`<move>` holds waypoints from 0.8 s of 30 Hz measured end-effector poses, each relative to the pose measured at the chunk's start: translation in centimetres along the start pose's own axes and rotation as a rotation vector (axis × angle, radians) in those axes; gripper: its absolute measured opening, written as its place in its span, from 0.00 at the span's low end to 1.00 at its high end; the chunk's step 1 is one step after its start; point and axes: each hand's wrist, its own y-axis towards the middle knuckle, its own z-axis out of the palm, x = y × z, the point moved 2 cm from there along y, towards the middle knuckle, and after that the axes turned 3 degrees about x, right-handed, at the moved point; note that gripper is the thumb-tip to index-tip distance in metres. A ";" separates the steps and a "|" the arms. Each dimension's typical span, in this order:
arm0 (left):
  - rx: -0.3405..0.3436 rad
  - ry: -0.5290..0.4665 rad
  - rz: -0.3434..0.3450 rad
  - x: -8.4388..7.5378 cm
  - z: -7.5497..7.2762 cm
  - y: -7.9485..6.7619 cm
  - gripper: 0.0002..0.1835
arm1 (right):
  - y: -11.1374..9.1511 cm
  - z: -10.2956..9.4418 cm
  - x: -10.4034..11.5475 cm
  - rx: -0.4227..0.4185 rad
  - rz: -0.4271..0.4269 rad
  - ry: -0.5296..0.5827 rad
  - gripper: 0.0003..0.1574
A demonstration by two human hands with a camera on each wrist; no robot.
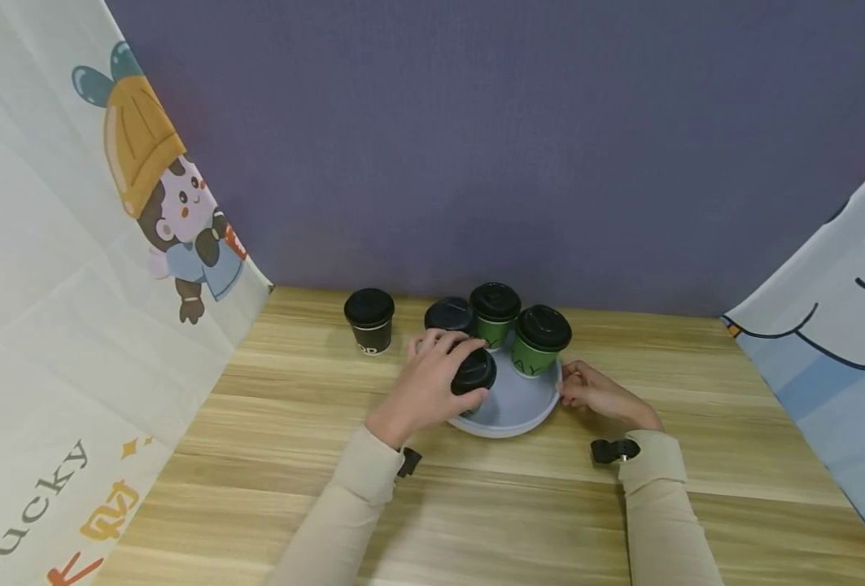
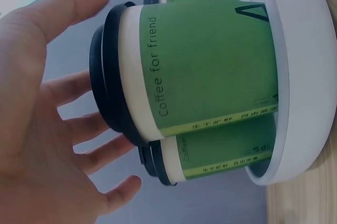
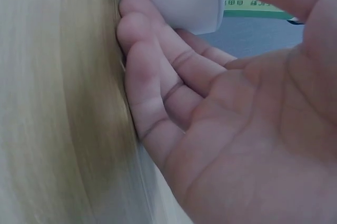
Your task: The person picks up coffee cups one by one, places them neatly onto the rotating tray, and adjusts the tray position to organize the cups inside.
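My left hand point(image 1: 426, 389) hovers with fingers spread about the black lid of a green paper coffee cup point(image 2: 210, 66). In the left wrist view the thumb stands apart from that lid; whether the other fingertips touch it I cannot tell. The cup stands upright at the left front of a round grey-white tray point(image 1: 508, 422). Also by the tray are two green coffee cups, one at the back point(image 1: 494, 317) and one on the right point(image 1: 539, 346), and a further black lid point(image 1: 450, 314), its cup mostly hidden. My right hand point(image 1: 604, 399) grips the tray's right rim, fingertips low against the tabletop.
A black-sleeved coffee cup point(image 1: 370, 322) with a black lid stands on the wooden table point(image 1: 271, 456), left of the tray. A dark purple panel point(image 1: 491, 146) rises behind the table. Printed white cloths hang at the left point(image 1: 51, 244) and right point(image 1: 827, 325).
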 end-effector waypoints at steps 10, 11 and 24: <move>-0.259 -0.084 -0.071 3.2 -1.8 -0.3 0.25 | -0.1 0.1 0.0 0.032 -0.047 0.011 0.34; -0.295 -0.089 -0.087 3.7 -2.0 -0.3 0.23 | -0.1 0.1 0.0 0.033 -0.048 0.009 0.34; -0.472 -0.092 -0.374 10.3 -1.7 -1.4 0.24 | -0.1 0.0 -0.7 0.064 -0.054 -0.011 0.34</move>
